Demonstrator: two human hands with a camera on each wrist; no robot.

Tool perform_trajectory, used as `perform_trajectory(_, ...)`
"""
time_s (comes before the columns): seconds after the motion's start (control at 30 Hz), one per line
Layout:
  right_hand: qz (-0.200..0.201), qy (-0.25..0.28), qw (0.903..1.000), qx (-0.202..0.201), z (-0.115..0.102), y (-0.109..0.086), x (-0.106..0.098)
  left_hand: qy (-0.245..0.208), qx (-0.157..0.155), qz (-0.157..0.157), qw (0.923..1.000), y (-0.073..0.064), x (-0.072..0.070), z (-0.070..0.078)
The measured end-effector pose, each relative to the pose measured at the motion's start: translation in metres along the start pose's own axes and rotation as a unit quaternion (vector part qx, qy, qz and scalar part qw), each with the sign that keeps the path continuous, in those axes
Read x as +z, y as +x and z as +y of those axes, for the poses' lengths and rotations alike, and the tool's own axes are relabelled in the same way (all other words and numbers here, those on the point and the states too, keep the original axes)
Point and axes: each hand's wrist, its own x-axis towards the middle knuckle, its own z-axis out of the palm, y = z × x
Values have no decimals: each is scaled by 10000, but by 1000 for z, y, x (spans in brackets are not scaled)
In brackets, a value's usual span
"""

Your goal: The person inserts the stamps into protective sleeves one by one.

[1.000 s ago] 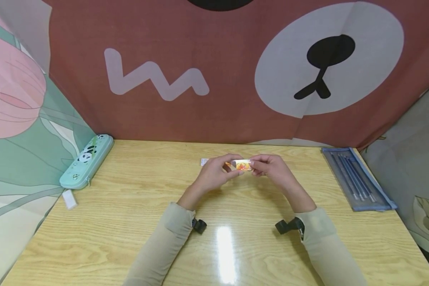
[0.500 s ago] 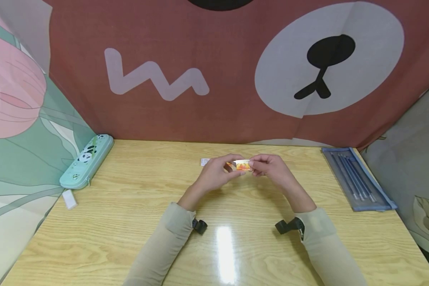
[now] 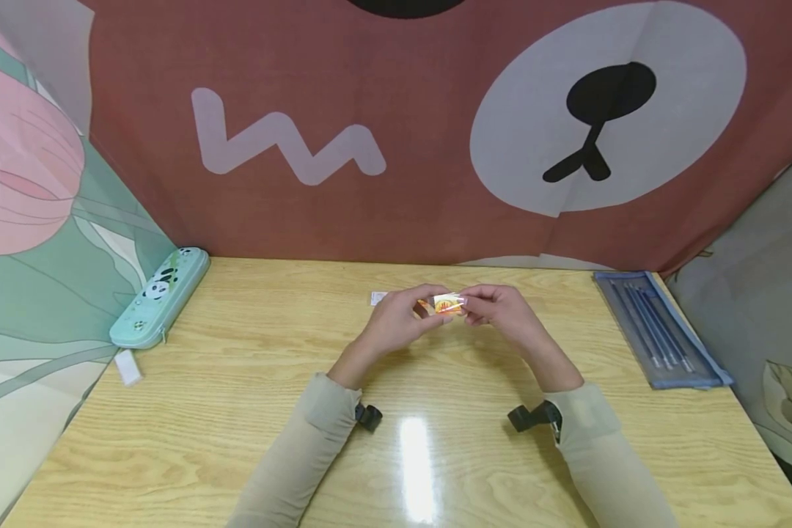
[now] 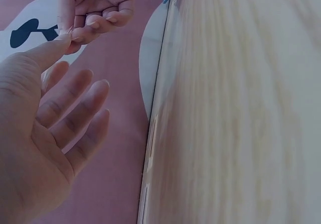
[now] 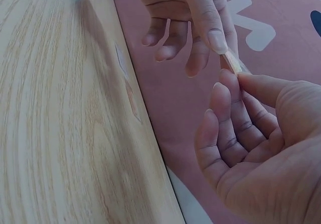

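Observation:
A small, thin, flat piece (image 3: 448,303) with white, yellow and orange print is held up between both hands over the far middle of the table. My left hand (image 3: 396,320) pinches its left edge with thumb and forefinger, the other fingers spread loosely. Its right edge is pinched by my right hand (image 3: 499,310), whose remaining fingers curl inward. Edge-on in the right wrist view, the printed piece (image 5: 232,62) looks like a narrow pale strip. Behind the left hand, a small white flat item (image 3: 378,298) lies on the table, partly hidden.
At the far left of the wooden table (image 3: 237,411) lies a mint pencil case (image 3: 160,299) with panda pictures, a white block (image 3: 128,368) beside it. A blue mesh zip pouch (image 3: 660,330) holding several pencils lies at right. Printed cloth (image 3: 343,220) hangs behind.
The printed piece tilts slightly between the fingers, and a bright glare now crosses its face. Both hands stay in nearly the same place.

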Motion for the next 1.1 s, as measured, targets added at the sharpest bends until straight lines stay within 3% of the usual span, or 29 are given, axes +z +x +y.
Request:
perform_trajectory(0.37,-4,23,10000,-26,1,0,0,177,125,-41,9998,-1,-3,0)
perform_trajectory(1.1,-76,-31,10000,-22,-1,-2,-2,332,-39,-22,9994,-2,-3,2)
